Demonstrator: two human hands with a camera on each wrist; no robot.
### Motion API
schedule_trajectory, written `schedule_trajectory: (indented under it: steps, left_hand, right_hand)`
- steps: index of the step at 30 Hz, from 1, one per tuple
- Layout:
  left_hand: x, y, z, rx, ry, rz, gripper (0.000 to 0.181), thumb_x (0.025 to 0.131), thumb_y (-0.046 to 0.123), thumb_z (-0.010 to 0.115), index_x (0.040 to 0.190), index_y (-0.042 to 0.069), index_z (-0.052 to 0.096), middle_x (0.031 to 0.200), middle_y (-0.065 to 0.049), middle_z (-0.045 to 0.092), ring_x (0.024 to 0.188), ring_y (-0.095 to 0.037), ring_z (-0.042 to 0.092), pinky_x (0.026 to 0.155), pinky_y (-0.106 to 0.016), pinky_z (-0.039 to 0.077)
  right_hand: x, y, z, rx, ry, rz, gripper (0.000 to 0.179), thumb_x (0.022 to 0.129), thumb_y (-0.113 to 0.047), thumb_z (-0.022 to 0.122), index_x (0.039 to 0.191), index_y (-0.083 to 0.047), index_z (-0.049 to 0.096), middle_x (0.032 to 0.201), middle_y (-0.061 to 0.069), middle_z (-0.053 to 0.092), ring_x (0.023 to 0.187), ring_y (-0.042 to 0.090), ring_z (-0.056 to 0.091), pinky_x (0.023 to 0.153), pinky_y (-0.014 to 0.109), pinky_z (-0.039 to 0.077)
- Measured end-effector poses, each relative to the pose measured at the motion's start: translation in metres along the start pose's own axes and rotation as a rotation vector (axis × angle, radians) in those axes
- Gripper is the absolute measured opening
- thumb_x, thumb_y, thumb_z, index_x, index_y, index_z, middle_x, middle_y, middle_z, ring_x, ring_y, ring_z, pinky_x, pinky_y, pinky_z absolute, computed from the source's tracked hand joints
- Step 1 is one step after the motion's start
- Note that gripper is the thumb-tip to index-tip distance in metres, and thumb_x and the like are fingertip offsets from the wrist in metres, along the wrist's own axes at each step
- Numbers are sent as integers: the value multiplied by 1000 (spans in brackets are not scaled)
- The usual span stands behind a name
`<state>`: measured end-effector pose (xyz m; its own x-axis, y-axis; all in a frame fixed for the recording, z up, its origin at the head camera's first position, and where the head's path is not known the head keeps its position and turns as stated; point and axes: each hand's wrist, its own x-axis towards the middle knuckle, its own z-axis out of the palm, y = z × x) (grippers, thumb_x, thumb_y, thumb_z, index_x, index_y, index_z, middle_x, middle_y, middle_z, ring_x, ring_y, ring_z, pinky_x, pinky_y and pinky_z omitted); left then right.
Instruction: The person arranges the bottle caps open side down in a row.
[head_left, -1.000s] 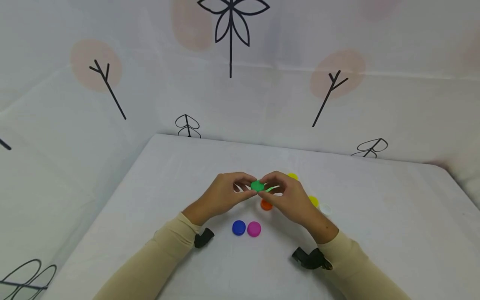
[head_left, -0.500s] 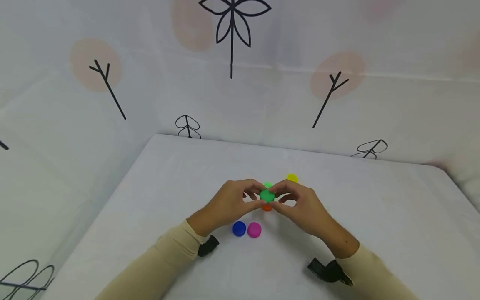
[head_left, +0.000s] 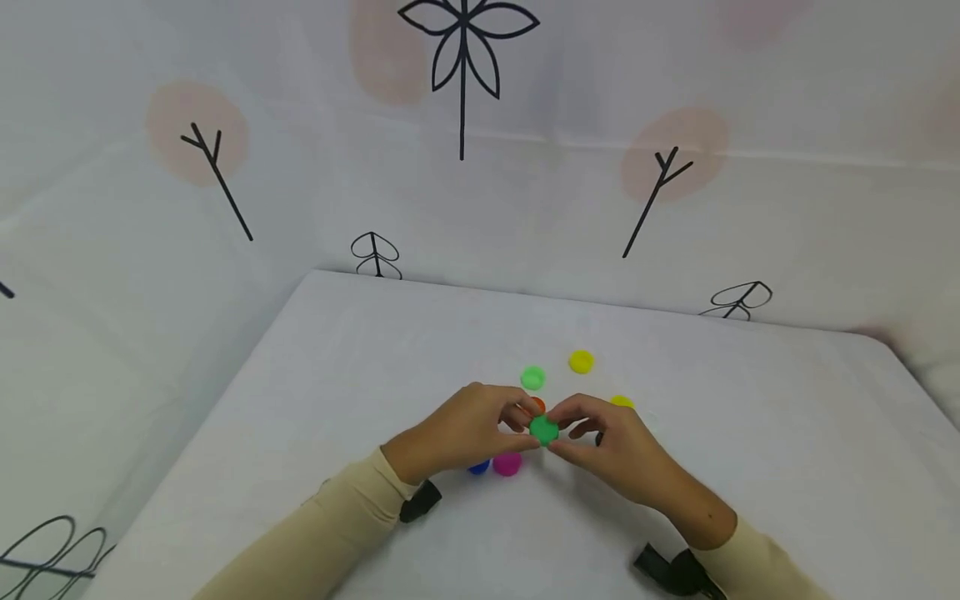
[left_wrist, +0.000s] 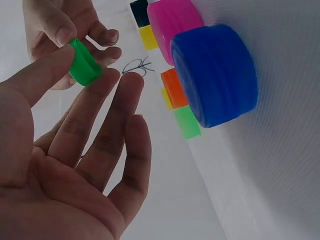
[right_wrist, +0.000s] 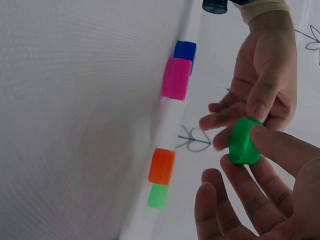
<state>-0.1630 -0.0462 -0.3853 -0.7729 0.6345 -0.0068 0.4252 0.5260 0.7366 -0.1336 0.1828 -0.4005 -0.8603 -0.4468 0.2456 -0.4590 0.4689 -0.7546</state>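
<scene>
Above the table, both hands pinch one small green cap [head_left: 543,430] between them. My left hand [head_left: 468,429] holds its left side with thumb and fingertips. From the other side my right hand [head_left: 618,446] grips it the same way. In the left wrist view the green cap [left_wrist: 85,64] is tilted and looks hollow; the right wrist view shows the cap [right_wrist: 244,141] between both thumbs. Below the hands, a magenta cap [head_left: 507,464] and a partly covered blue cap [head_left: 478,468] sit side by side. An orange cap [head_left: 537,405] is mostly hidden behind the left fingers.
Farther back on the white table [head_left: 375,333] lie a light green cap [head_left: 533,377] and a yellow cap [head_left: 581,361]. Another yellow cap [head_left: 622,401] shows behind the right hand. A dark object [head_left: 599,437] is nearly covered by the right fingers. A patterned cloth backs the table.
Both hands have moved toward the person and slightly right, still pinching the green cap. The light green cap has come into fuller view, while the blue one is now partly covered.
</scene>
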Motion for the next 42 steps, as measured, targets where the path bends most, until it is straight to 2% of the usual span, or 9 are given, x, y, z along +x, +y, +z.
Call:
schedule_trajectory:
  steps: [5, 11, 17, 21, 26, 33, 37, 42]
  left_hand:
    - [-1, -3, 3, 28, -24, -32, 25, 88, 29, 78, 110, 19, 72, 99, 11, 77, 98, -3, 69, 88, -24, 53]
    - [2, -4, 7, 140, -51, -20, 24, 87, 28, 80, 108, 18, 74, 103, 13, 73, 103, -5, 65, 93, -25, 51]
    - [4, -6, 12, 215, -79, -8, 24, 86, 29, 80, 106, 17, 75, 97, 15, 72, 94, -3, 60, 88, -21, 51]
    - [4, -6, 15, 253, -82, -2, 24, 85, 32, 81, 104, 18, 76, 92, 14, 68, 88, -4, 56, 79, -17, 48]
    - [4, -6, 18, 287, -68, 18, 23, 84, 31, 82, 102, 17, 76, 90, 12, 66, 85, -5, 53, 74, -16, 46]
    - [2, -5, 21, 337, -74, 22, 20, 84, 30, 82, 100, 19, 77, 96, 11, 69, 92, -6, 53, 79, -17, 45]
    - [2, -4, 22, 358, -61, 28, 19, 84, 29, 82, 99, 19, 77, 96, 10, 68, 91, -7, 52, 77, -17, 44]
    - [1, -4, 25, 397, -47, 34, 18, 83, 30, 82, 98, 20, 78, 95, 10, 68, 87, -6, 51, 73, -17, 42]
  right_hand:
    - [1, 6, 4, 23, -50, 14, 21, 86, -18, 79, 105, -18, 70, 100, -8, 72, 91, 6, 67, 80, 29, 58]
    - [2, 9, 6, -6, -129, 57, 24, 85, -15, 80, 106, -17, 69, 102, -7, 72, 92, 7, 68, 82, 28, 58]
    - [1, 10, 5, -45, -190, 100, 25, 83, -16, 81, 105, -18, 69, 101, -10, 73, 93, 7, 68, 84, 27, 57]
    - [2, 10, 4, -55, -227, 113, 23, 84, -17, 81, 104, -18, 69, 100, -11, 73, 93, 5, 67, 85, 26, 57]
    - [3, 11, 5, -67, -238, 133, 23, 83, -15, 81, 103, -17, 69, 100, -10, 73, 93, 7, 66, 83, 25, 57]
    - [2, 12, 8, -105, -249, 165, 24, 81, -14, 83, 101, -18, 71, 96, -13, 71, 90, 8, 61, 81, 23, 55]
    - [2, 11, 9, -139, -242, 189, 25, 79, -14, 84, 100, -19, 72, 95, -14, 71, 91, 7, 61, 80, 22, 53]
    - [1, 11, 10, -141, -253, 178, 26, 79, -12, 84, 101, -17, 71, 95, -12, 69, 91, 7, 63, 82, 21, 55]
